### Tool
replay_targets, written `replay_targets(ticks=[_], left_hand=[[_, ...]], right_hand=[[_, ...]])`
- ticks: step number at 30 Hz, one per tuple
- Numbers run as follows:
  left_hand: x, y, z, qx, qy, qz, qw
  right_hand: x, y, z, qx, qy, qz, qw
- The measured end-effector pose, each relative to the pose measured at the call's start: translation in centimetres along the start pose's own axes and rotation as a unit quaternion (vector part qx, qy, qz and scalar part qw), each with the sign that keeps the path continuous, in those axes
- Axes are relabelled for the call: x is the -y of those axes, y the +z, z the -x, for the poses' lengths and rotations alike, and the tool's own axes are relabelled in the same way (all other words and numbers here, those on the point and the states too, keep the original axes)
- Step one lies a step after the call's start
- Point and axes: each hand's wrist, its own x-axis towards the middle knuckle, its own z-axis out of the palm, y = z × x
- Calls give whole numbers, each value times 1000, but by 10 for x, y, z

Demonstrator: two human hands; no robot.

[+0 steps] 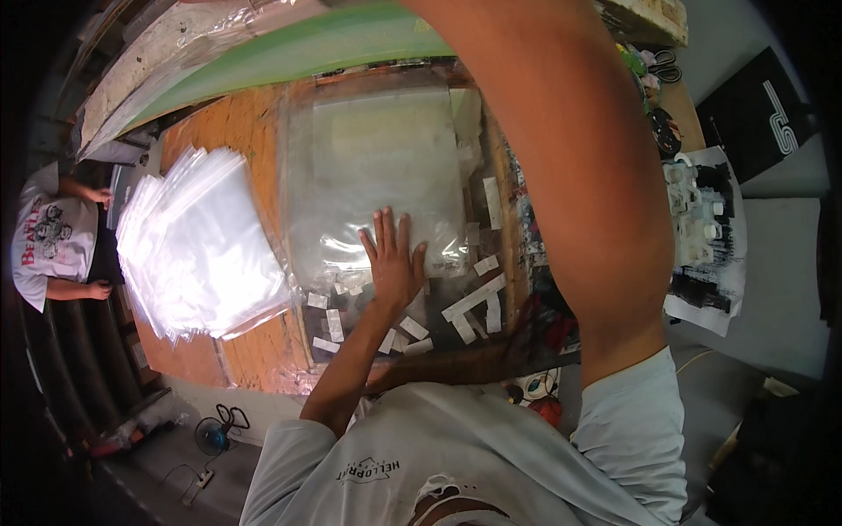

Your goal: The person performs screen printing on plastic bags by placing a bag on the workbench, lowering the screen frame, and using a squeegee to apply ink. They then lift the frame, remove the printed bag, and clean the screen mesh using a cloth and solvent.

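My left hand (395,267) lies palm down with its fingers spread. It rests on the near part of a clear plastic bag (381,184), which is spread flat on a board in the middle of the table. Light glints off the plastic beside my fingertips. Short strips of whitish tape (474,302) are stuck around the bag's near and right sides. To the left lies a fanned pile of clear plastic bags (206,245). My right arm (579,158) is raised across the right of the view toward the top edge, and its hand is out of sight.
A green panel in a pale frame (298,74) slants over the table's far side. Scissors (665,66) and a paint-smeared paper (710,289) lie on the right. At far left another person (61,232) stands near dark steps. A small fan (210,434) stands below the wooden table (254,149).
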Motion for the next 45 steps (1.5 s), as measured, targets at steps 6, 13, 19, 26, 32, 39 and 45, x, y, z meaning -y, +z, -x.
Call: replay_targets(ticks=[6,13,19,26,32,39,45], left_hand=[[-6,-3,35,0,29,-12,1000],[-6,-2,44,12,35,-8,999],[-1,0,50,-14,47,-4,999],[-15,-62,61,-92,-18,258,962],[-29,-143,121,-184,-198,773,574],[16,-70,139,-59,-463,774,429],[20,-56,137,-64,-468,770,429]], right_hand=[[0,6,2,-12,-34,1,999],[-14,24,-1,-31,-62,35,997],[5,6,8,62,55,-50,995],[13,68,49,-98,28,60,993],[38,215,179,-117,30,35,992],[9,328,214,17,68,80,994],[15,342,235,2,69,50,996]])
